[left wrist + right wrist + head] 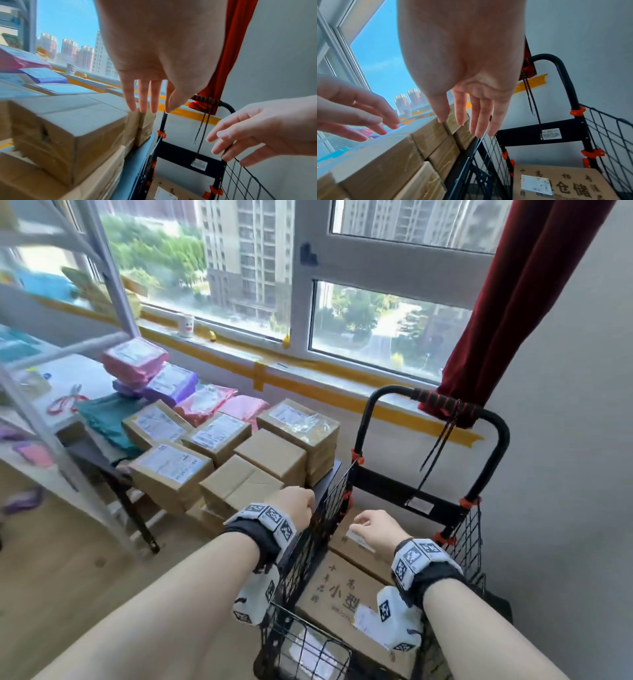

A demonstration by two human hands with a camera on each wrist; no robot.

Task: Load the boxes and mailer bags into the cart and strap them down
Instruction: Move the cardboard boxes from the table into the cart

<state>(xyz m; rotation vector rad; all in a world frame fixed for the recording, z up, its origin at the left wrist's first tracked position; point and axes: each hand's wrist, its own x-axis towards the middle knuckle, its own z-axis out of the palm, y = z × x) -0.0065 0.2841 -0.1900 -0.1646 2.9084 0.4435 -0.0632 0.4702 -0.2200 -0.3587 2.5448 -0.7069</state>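
Note:
A black wire cart (pixel 474 529) stands by the wall, holding large printed cardboard boxes (pixel 342 587). A red-black bungee cord (pixel 442 402) is wound on its handle, with ends hanging down. Left of the cart, brown boxes (pixel 239 474) are stacked on a low table, with pink and purple mailer bags (pixel 137 361) behind them. My left hand (pixel 301 505) hovers over the cart's left wall beside the nearest box (pixel 82 121), fingers (pixel 143 100) straight and holding nothing. My right hand (pixel 363 525) hovers over the boxes inside the cart (pixel 565 186), fingers (pixel 481 119) relaxed and holding nothing.
A white metal shelf frame (pixel 113 285) rises at the left above a table with red scissors (pixel 65 400) and a teal bag (pixel 106 419). A mug (pixel 186 325) sits on the windowsill. A red curtain (pixel 513 302) hangs behind the cart handle. A grey wall lies to the right.

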